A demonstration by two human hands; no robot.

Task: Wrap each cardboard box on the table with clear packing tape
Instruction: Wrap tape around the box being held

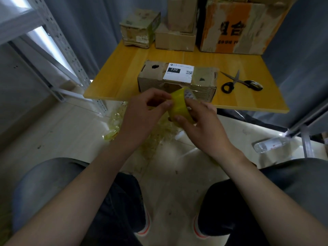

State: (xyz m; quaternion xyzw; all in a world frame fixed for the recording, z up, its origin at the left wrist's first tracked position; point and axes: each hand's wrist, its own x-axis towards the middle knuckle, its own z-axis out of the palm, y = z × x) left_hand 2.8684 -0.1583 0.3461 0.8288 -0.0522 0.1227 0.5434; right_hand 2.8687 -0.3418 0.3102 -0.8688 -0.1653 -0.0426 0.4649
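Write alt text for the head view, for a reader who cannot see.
A person holds a yellowish tape roll in the right hand while the left hand pinches its edge. On a wooden table beyond lie a cardboard box labelled 220 and scissors to its right, with more boxes at the back.

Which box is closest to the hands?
The long box with the white 220 label, at the table's front edge just behind the left hand and right hand. The other boxes stand at the back.
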